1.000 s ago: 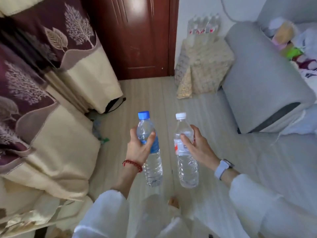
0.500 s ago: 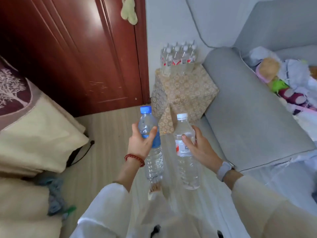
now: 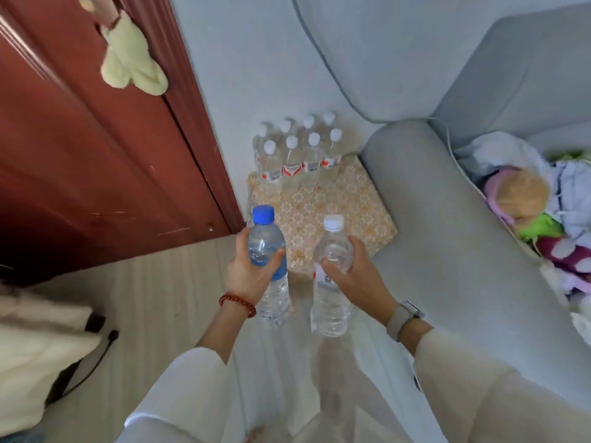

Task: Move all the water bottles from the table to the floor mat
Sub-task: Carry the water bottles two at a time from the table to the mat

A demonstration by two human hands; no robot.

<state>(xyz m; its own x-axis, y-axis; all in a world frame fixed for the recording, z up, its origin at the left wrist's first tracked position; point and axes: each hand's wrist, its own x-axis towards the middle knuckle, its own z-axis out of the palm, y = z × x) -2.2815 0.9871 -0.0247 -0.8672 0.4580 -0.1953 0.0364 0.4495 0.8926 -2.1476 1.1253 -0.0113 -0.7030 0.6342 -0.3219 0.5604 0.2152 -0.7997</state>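
Bottles are in transit: the left hand is wrapped round a blue-capped water bottle, thumb across its front, and the right hand is wrapped round a white-capped water bottle; both bottles are upright, held side by side and apart, above the wooden floor. Just ahead lies a gold patterned mat, set in the corner between the red-brown door and the grey sofa arm; at its far edge 8 white-capped bottles stand in 2 rows of 4, close together, against the wall. If that patterned piece is the floor mat, as it seems, then 8 bottles are delivered and these 2 are about to join them; the near part of the mat is bare and offers room. The table is not in view, so how many bottles wait there cannot be told; at least the 2 in hand remain to be set down.
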